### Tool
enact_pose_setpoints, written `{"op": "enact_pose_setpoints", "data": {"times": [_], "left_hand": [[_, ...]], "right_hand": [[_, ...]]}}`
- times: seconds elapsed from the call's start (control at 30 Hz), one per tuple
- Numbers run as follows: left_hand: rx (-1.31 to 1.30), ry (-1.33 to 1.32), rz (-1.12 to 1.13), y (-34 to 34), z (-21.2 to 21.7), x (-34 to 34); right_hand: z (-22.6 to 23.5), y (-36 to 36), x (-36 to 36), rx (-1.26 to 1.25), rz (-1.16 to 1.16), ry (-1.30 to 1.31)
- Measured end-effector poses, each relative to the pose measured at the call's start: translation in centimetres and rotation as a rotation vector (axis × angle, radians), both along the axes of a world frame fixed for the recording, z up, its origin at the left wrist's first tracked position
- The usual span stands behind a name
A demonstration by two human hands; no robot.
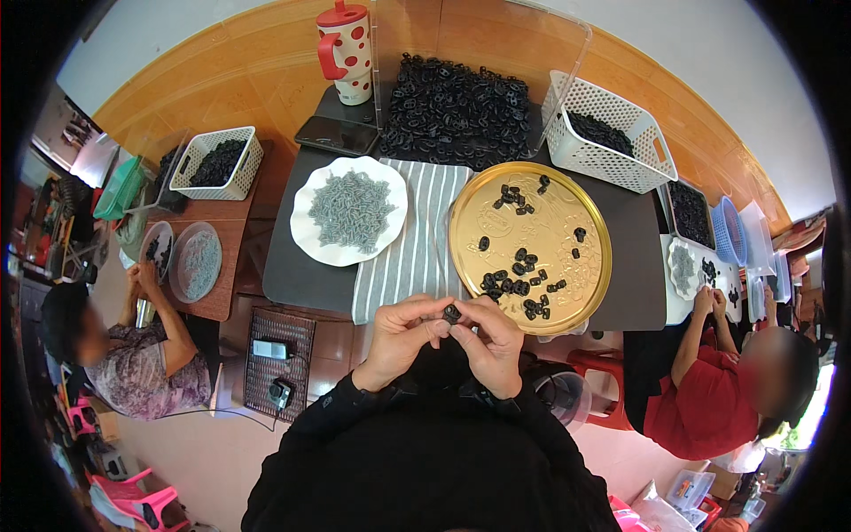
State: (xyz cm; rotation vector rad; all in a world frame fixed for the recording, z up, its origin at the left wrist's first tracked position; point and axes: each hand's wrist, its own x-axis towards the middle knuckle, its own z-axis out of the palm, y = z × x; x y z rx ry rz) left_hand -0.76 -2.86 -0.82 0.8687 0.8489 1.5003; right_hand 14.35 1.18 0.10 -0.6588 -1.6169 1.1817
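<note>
Close in front of my body, over the table's near edge, both hands meet at a small black plastic piece [451, 314]. My left hand [403, 341] pinches it between thumb and fingers. From the other side my right hand [489, 346] grips it the same way. Fingertips cover much of the piece. Just beyond my right hand lies a round gold tray [581, 284] with several black plastic pieces [519, 263] scattered in small groups. A white scalloped plate [306, 213] at the left holds a heap of small grey pieces [353, 211], too fine to make out.
A striped cloth [417, 222] lies between plate and tray. Behind stand a heap of black pieces [456, 106], a white basket [612, 160], a phone [337, 135] and a spotted tumbler [346, 53]. Co-workers sit left [146, 363] and right [709, 390]. A red stool [603, 381] stands near.
</note>
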Motion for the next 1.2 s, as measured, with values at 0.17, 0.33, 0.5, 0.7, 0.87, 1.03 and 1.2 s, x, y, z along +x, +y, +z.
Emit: {"op": "enact_pose_setpoints", "data": {"times": [0.17,0.33,0.5,0.7,0.87,1.03,1.2], "left_hand": [[0.002,0.002,0.002,0.2,-0.2,0.2],[0.018,0.012,0.015,0.0,-0.1,0.4],[0.029,0.017,0.024,-0.1,-0.1,0.6],[0.059,-0.023,0.040,-0.3,-0.2,1.1],[0.064,-0.016,0.047,-0.3,0.2,1.4],[0.090,-0.026,0.033,0.0,-0.1,1.6],[0.014,0.069,-0.003,0.2,0.5,1.2]], "right_hand": [[0.2,-0.3,0.0,0.010,-0.025,-0.012],[0.3,-0.4,-0.1,0.111,-0.073,-0.055],[0.4,-0.4,-0.2,0.164,-0.094,-0.046],[0.9,-0.8,-0.3,0.234,-0.149,-0.085],[1.2,-0.9,-0.2,0.250,-0.182,-0.106],[1.3,-0.7,-0.1,0.262,-0.167,-0.103],[1.5,0.1,1.2,-0.077,-0.019,-0.006]]}}
